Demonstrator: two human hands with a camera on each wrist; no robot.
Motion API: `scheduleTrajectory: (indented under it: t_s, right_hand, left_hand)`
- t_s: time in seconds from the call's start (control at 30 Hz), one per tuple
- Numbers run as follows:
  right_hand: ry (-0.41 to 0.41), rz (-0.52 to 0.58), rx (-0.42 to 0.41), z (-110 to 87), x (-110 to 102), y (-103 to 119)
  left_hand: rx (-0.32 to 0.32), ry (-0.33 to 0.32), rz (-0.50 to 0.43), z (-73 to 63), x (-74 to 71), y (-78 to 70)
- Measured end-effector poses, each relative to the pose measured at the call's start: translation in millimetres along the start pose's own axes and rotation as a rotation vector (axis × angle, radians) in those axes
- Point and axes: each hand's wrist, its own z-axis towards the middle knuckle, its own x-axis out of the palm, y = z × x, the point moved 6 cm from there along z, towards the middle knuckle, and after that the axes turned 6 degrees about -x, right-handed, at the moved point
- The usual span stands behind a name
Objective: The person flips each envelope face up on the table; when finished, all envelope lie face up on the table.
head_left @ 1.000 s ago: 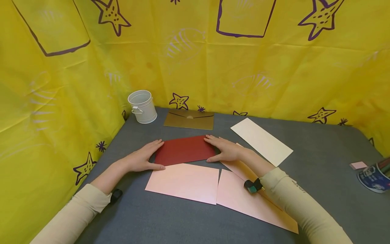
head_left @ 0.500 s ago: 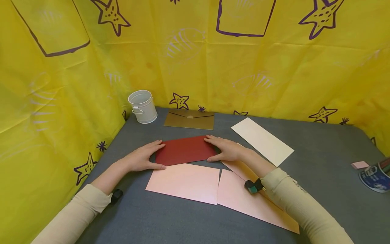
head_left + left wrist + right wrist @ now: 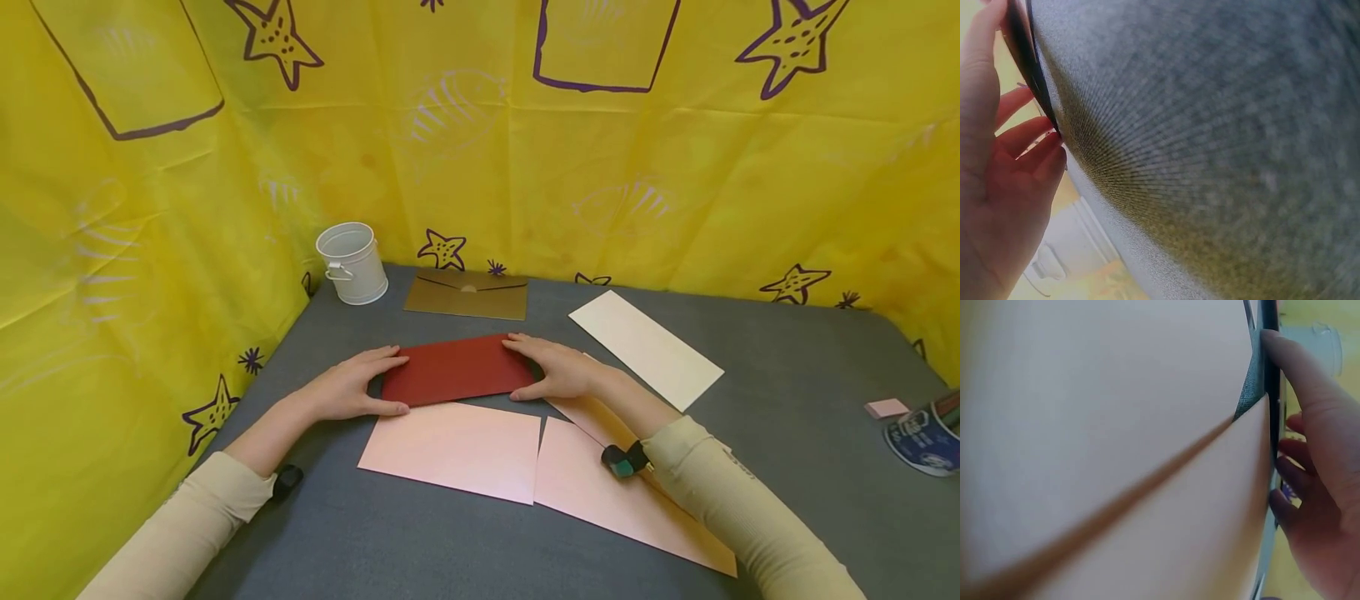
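A plain red envelope (image 3: 453, 371) lies across the middle of the head view, a little tilted, its right end higher. My left hand (image 3: 351, 388) holds its left end, thumb at the near edge and fingers over the far corner. At the opposite end my right hand (image 3: 558, 368) grips it the same way, the thumb by the near corner. In the left wrist view the fingertips (image 3: 1054, 150) meet the envelope's thin edge. Just below it, a pale pink envelope (image 3: 453, 450) lies flat, its top edge partly covered by the red one.
A second pink envelope (image 3: 622, 500) and a peach one (image 3: 588, 417) lie under my right forearm. Further back are a cream envelope (image 3: 645, 350), a gold envelope (image 3: 465, 298) and a white bucket (image 3: 352, 267). A blue tin (image 3: 922, 442) and a small pink block (image 3: 887, 407) stand far right.
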Motion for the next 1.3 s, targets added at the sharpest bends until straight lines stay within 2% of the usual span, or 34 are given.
scheduleTrajectory:
  t_s: [0.23, 0.43, 0.67, 0.87, 1.0, 1.17, 1.3]
  right_hand:
    - [-0.05, -0.025, -0.034, -0.3, -3.6, 3.1]
    - [-0.111, -0.01, -0.047, -2.0, -10.6, 7.5]
    - [-0.244, 0.052, -0.06, -6.4, -21.6, 8.9]
    - [-0.351, 0.176, -0.085, -8.0, -27.5, 6.0]
    - [-0.413, 0.249, -0.083, -8.9, -30.9, 3.6]
    - [-0.49, 0.253, -0.053, -11.5, -34.5, 3.3]
    - [-0.543, 0.291, -0.031, -14.9, -37.0, 4.9]
  left_hand:
    - [0.009, 0.004, -0.017, -1.2, -3.0, 0.2]
    - [0.06, -0.027, -0.029, -3.2, -9.7, -3.6]
    - [0.169, -0.17, -0.103, -6.8, -22.7, -10.3]
    - [0.203, -0.263, -0.181, -7.6, -30.9, -12.0]
    - [0.232, -0.365, -0.235, -5.9, -38.4, -14.9]
    - [0.227, -0.483, -0.298, -3.0, -47.3, -16.9]
    - [0.198, -0.542, -0.353, -0.2, -53.4, -18.1]
